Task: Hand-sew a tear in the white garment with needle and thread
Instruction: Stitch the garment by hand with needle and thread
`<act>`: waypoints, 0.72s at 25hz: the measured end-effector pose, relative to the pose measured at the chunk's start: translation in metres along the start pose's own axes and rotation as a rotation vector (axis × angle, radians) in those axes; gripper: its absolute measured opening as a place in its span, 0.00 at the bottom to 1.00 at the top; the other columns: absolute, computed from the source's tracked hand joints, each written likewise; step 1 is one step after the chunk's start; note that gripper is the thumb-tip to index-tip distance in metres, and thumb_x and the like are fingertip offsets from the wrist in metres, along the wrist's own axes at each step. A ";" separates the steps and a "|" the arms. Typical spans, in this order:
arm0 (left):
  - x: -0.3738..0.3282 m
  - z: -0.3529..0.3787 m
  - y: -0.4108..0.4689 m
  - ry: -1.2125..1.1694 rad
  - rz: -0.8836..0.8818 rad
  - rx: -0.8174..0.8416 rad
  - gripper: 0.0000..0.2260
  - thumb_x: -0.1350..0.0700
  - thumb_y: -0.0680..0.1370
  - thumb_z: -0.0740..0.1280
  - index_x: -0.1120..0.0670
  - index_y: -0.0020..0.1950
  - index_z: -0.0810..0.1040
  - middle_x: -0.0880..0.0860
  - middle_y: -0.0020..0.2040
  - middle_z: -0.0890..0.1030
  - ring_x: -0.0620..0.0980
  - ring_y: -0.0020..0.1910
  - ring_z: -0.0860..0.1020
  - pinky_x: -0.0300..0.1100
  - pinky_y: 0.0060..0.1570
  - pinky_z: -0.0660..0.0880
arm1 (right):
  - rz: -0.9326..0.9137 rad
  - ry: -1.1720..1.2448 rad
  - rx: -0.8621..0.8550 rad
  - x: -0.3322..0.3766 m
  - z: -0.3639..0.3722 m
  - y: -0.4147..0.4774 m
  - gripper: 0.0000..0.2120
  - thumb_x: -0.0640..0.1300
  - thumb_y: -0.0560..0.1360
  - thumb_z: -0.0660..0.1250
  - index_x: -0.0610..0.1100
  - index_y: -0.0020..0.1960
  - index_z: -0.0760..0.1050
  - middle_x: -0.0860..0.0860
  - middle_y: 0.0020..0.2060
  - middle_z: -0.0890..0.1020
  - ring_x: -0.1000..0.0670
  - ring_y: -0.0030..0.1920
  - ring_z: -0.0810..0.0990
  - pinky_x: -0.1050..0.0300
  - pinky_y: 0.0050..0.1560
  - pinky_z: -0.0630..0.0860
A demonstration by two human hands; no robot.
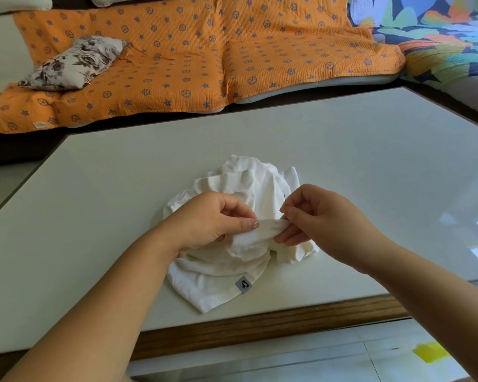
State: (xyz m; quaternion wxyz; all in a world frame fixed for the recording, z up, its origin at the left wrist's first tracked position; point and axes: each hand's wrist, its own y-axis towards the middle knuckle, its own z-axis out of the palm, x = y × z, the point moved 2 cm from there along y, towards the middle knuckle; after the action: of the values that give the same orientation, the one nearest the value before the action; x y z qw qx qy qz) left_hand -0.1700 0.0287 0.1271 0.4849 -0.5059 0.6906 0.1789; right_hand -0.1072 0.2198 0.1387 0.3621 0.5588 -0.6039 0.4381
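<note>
A thin dark needle [284, 196] is pinched between the thumb and forefinger of the right hand [315, 216], with its free end pointing up. The lower fingers of that hand are curled under a raised fold of the white garment [249, 183]. The same fold is pinched from the other side by the left hand [210, 219], thumb on top, so the two hands nearly meet just above the grey label [243, 284] on the hem. The rest of the garment lies bunched on the table [370, 161], mostly beyond the label. No thread can be made out, and the tear is hidden within the fold.

A pricked fingertip is judged the nearest risk, since the left thumb lies close to where the needle would be driven. Because the cloth is gathered thickly, a lower layer could be caught and stitched in by mistake. Should the pinch slacken, the torn edges might shift and the seam pucker. A sharp pull could snag the thread in the bunched cloth.
</note>
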 end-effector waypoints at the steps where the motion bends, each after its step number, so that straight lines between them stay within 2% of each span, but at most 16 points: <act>1: 0.000 0.000 0.000 0.006 0.013 -0.011 0.01 0.54 0.73 0.75 0.49 0.44 0.85 0.42 0.33 0.81 0.37 0.32 0.75 0.36 0.35 0.71 | -0.005 -0.008 -0.001 0.000 -0.001 0.000 0.05 0.38 0.81 0.62 0.41 0.47 0.75 0.45 0.35 0.86 0.50 0.37 0.86 0.55 0.45 0.83; 6: -0.003 0.003 -0.003 0.054 0.026 0.004 0.02 0.55 0.76 0.73 0.50 0.43 0.84 0.44 0.34 0.82 0.39 0.31 0.76 0.36 0.31 0.75 | -0.018 -0.044 -0.015 0.001 -0.002 0.000 0.06 0.38 0.80 0.62 0.42 0.46 0.76 0.47 0.34 0.86 0.51 0.35 0.86 0.61 0.42 0.82; 8: -0.004 0.004 -0.004 0.042 0.033 0.019 0.03 0.56 0.76 0.72 0.50 0.43 0.83 0.42 0.33 0.81 0.41 0.31 0.76 0.37 0.32 0.77 | -0.023 -0.049 -0.017 0.001 -0.002 0.000 0.06 0.38 0.80 0.62 0.42 0.46 0.76 0.47 0.34 0.86 0.52 0.35 0.86 0.61 0.41 0.82; 12: -0.004 0.003 -0.003 0.008 0.048 0.001 0.03 0.56 0.77 0.71 0.51 0.43 0.82 0.46 0.35 0.82 0.47 0.33 0.78 0.39 0.37 0.76 | -0.036 -0.041 -0.020 0.001 -0.002 -0.001 0.06 0.38 0.80 0.62 0.43 0.46 0.75 0.47 0.34 0.86 0.52 0.34 0.86 0.65 0.38 0.80; 16: -0.008 0.009 -0.005 -0.069 0.045 0.023 0.01 0.55 0.75 0.73 0.50 0.45 0.83 0.45 0.36 0.82 0.41 0.35 0.78 0.33 0.33 0.73 | -0.067 -0.019 -0.047 0.001 -0.001 -0.002 0.06 0.37 0.80 0.63 0.43 0.45 0.76 0.47 0.34 0.86 0.51 0.35 0.86 0.62 0.39 0.82; 18: -0.007 0.011 -0.004 -0.082 0.021 0.033 0.04 0.54 0.74 0.74 0.49 0.48 0.84 0.45 0.38 0.84 0.39 0.37 0.79 0.30 0.32 0.71 | -0.078 -0.019 -0.049 0.000 -0.001 -0.001 0.06 0.38 0.80 0.64 0.44 0.45 0.75 0.47 0.34 0.86 0.51 0.35 0.86 0.61 0.40 0.82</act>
State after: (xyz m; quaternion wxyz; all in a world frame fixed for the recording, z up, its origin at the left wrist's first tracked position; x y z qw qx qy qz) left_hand -0.1608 0.0384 0.1292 0.5192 -0.4827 0.6783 0.1934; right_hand -0.1061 0.2205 0.1396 0.3867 0.5771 -0.5956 0.4033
